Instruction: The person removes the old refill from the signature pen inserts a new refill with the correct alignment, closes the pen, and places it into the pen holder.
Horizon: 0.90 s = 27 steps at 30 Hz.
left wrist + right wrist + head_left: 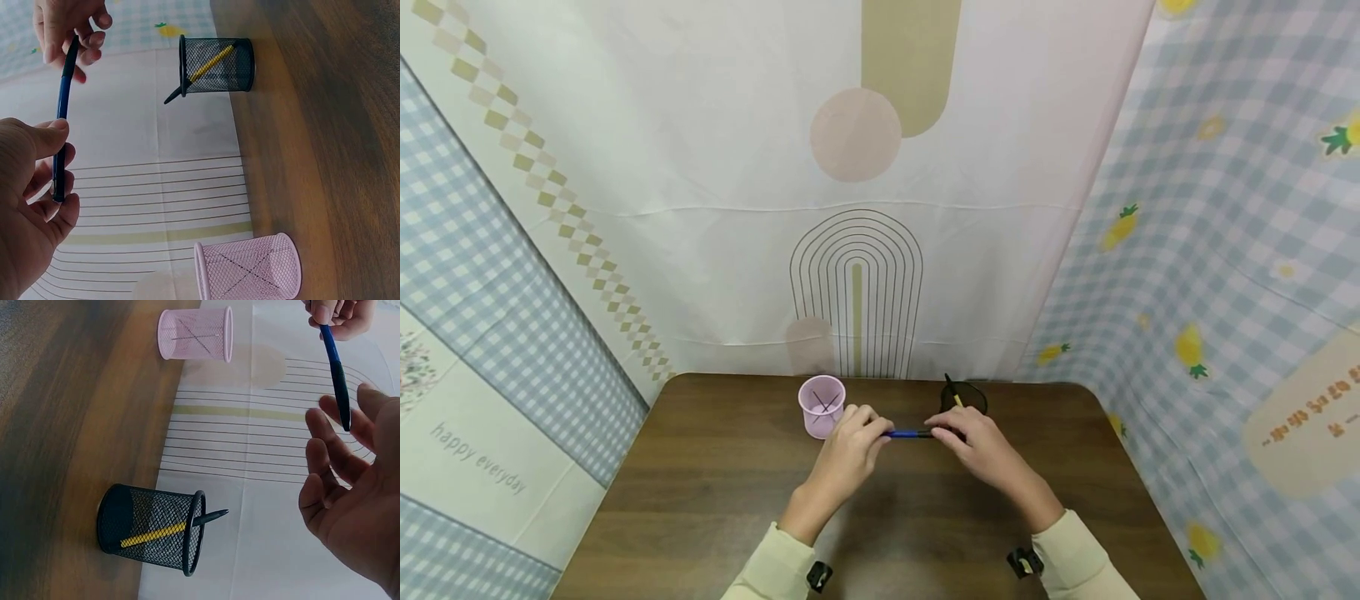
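A blue pen [908, 433] with a dark grip end is held up over the table, lying crosswise between the hands. My left hand [850, 447] pinches its blue end between thumb and fingers. Around the dark end, my right hand [350, 462] has its thumb and fingers spread, with the pen tip between them and no grip on it. Behind the right hand stands a black mesh pen cup [162, 509] with a yellow and black pen [153, 536] leaning inside. Just beyond the left hand is a pink mesh pen cup [818, 423], upright, with no pen showing inside.
Both cups stand near the back edge of the brown wooden table [715, 467]. A patterned white cloth [722, 275] hangs right behind it. Checked cloth [1210, 275] hangs along the right side, and more checked cloth lines the left.
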Available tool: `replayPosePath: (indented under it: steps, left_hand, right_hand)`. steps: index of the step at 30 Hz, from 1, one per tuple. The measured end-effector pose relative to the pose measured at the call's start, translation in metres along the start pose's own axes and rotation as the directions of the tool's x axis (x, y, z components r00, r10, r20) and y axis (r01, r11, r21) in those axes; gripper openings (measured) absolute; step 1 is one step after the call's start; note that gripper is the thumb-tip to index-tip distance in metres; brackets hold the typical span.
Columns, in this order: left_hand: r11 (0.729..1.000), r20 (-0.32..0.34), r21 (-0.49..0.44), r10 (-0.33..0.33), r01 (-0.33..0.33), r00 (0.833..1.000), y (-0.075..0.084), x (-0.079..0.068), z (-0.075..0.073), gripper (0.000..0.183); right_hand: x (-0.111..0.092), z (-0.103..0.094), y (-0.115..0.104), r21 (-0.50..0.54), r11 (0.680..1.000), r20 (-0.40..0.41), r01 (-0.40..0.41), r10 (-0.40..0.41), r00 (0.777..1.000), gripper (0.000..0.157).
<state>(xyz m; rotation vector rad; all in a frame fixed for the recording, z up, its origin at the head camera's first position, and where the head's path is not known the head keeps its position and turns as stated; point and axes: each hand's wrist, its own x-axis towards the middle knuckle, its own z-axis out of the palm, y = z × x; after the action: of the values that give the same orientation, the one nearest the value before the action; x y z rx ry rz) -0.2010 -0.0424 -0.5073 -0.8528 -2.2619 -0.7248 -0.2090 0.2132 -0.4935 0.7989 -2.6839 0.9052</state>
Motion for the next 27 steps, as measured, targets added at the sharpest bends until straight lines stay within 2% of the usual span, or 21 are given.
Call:
replayPosePath:
  steps: [7,11,20,27]
  left_hand:
    - [1.000,-0.007,-0.001,0.010,-0.010,1.000,0.0010,0.0001,0.0007,0.018]
    - [1.000,-0.005,0.001,0.010,-0.010,1.000,0.0013,0.0002,0.0011,0.018]
    - [1.000,0.010,-0.002,0.004,-0.004,1.000,0.0023,0.0004,0.0004,0.016]
    - [1.000,0.023,-0.002,-0.007,0.007,1.000,0.0016,-0.0001,0.0013,0.015]
  right_hand:
    - [-0.0005,0.0019,0.0013,0.007,0.999,-0.009,0.053,-0.053,0.999,0.007]
    - [-0.0016,0.0016,0.0008,0.019,0.998,-0.027,0.054,-0.053,0.998,0.006]
    - [-0.0033,0.0061,0.0010,0.040,0.996,-0.085,0.076,-0.072,0.994,0.016]
    - [-0.0034,0.0063,-0.0027,0.035,0.998,-0.094,0.057,-0.053,0.994,0.024]
